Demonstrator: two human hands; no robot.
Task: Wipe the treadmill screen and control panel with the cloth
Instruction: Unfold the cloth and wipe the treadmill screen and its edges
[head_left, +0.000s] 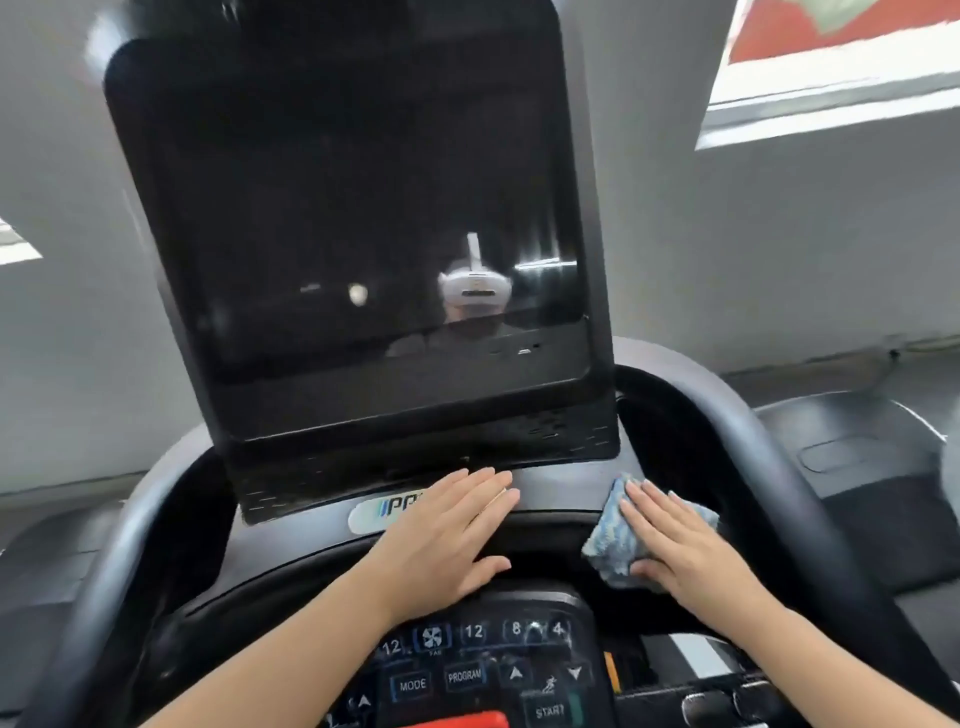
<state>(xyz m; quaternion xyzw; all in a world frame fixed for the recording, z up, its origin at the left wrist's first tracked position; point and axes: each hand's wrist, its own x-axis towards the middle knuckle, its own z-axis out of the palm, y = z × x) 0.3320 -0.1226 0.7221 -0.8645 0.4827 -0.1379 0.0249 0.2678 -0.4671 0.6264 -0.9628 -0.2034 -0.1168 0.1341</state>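
The dark screen (348, 234) fills the upper centre of the frame, switched off and tilted back. Below it, at lower centre, the left hand (447, 530) lies flat and released on the grey ledge (550, 493), fingers spread. Just right of it, the right hand (685, 551) presses flat on a crumpled blue cloth (608, 540) against the same ledge. The control panel (467, 670) with lit buttons sits at the bottom centre, uncovered.

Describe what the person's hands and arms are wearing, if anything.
Both forearms are bare, no sleeves in view. The left hand has a thin light band on one finger, likely a ring. The right hand shows no ring, watch or glove. Nails on both look short and plain.
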